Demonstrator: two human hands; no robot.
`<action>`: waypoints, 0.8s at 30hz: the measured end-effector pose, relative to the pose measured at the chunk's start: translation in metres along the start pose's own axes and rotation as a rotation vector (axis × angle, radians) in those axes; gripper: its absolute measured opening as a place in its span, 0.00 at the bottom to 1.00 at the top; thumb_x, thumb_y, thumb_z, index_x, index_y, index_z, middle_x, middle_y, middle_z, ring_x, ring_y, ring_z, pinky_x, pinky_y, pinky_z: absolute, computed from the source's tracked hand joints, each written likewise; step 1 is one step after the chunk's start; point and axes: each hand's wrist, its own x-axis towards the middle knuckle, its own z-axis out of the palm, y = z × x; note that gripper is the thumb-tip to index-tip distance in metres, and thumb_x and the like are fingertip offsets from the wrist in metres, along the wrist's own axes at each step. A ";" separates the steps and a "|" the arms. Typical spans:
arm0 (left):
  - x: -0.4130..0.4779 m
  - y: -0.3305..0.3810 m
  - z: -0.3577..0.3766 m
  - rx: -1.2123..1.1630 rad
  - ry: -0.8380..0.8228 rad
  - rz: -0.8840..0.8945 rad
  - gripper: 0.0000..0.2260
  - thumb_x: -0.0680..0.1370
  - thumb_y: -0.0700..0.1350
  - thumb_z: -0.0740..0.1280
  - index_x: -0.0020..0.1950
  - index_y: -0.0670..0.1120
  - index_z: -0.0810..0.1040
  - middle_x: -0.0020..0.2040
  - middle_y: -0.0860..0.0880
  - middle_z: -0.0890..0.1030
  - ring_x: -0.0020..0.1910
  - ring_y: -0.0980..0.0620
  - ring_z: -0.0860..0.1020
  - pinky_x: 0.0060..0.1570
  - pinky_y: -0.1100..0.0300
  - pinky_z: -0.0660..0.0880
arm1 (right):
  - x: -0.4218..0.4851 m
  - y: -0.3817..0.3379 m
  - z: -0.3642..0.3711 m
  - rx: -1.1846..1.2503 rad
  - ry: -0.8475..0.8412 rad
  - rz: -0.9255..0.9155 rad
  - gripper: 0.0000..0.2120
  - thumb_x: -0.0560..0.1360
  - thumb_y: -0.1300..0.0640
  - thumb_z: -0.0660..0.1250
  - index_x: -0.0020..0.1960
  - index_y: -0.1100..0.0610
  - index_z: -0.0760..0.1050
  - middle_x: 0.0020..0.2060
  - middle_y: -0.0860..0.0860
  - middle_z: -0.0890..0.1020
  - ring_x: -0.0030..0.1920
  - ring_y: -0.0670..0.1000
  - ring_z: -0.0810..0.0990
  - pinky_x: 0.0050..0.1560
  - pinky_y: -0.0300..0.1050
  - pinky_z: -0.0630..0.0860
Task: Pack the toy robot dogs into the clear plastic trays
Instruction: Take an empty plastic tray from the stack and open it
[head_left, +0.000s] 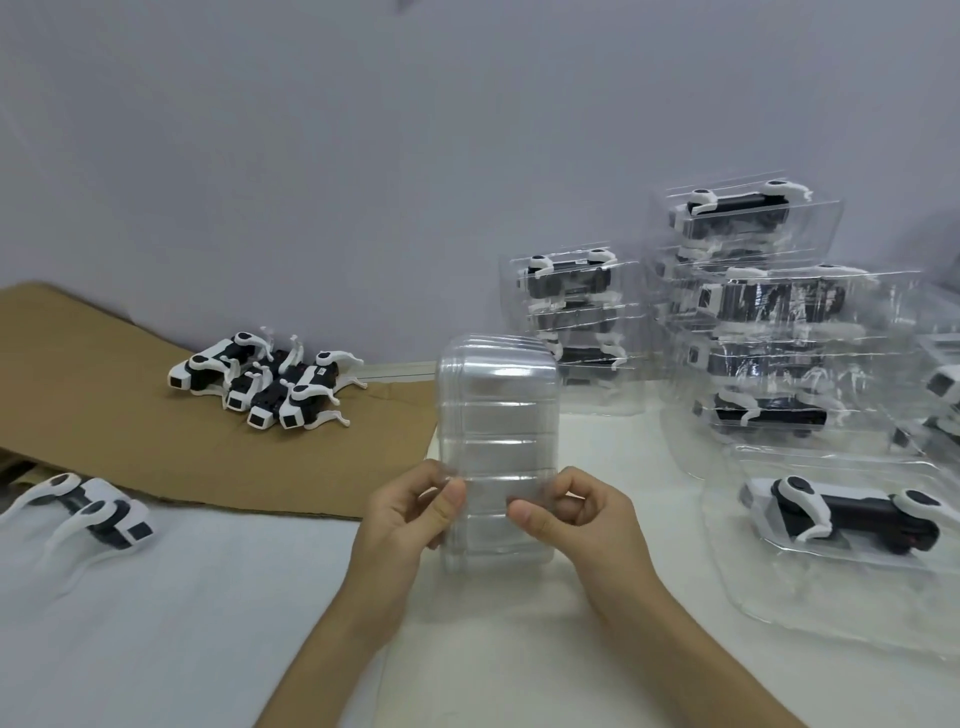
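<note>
A stack of clear plastic trays (497, 415) stands on edge on the table in front of me. My left hand (410, 512) pinches its left side and my right hand (566, 512) pinches its right side, thumbs on the near face. Several loose black-and-white toy robot dogs (260, 382) lie in a heap on the brown cardboard (104, 405) at the left. One more loose dog (98, 512) lies at the near left. To the right, an open clear tray (753, 587) holds a dog (847, 514) lying on its side.
Piles of packed trays with dogs inside (758, 322) stand at the back right against the grey wall, with a lower pile (571, 306) to their left. White foam sheet (182, 597) covers the near left of the table.
</note>
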 end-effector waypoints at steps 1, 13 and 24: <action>0.000 0.001 0.000 -0.004 -0.003 -0.001 0.16 0.71 0.59 0.70 0.46 0.47 0.84 0.38 0.43 0.71 0.36 0.50 0.67 0.34 0.65 0.66 | 0.000 -0.001 0.000 0.001 0.020 0.012 0.22 0.60 0.53 0.80 0.43 0.65 0.75 0.42 0.58 0.87 0.45 0.54 0.86 0.52 0.47 0.77; 0.002 -0.001 0.000 -0.023 -0.015 0.038 0.10 0.76 0.47 0.66 0.46 0.42 0.83 0.32 0.53 0.73 0.31 0.56 0.69 0.34 0.67 0.69 | 0.001 -0.007 -0.007 -0.042 -0.044 -0.011 0.18 0.69 0.52 0.75 0.52 0.65 0.81 0.46 0.58 0.87 0.48 0.55 0.86 0.54 0.47 0.78; -0.001 -0.005 -0.003 -0.067 0.088 0.041 0.14 0.69 0.48 0.76 0.30 0.51 0.72 0.31 0.50 0.70 0.29 0.55 0.70 0.33 0.65 0.69 | -0.001 -0.002 -0.006 -0.112 -0.008 -0.011 0.08 0.73 0.59 0.77 0.47 0.62 0.81 0.43 0.55 0.87 0.47 0.55 0.86 0.50 0.43 0.79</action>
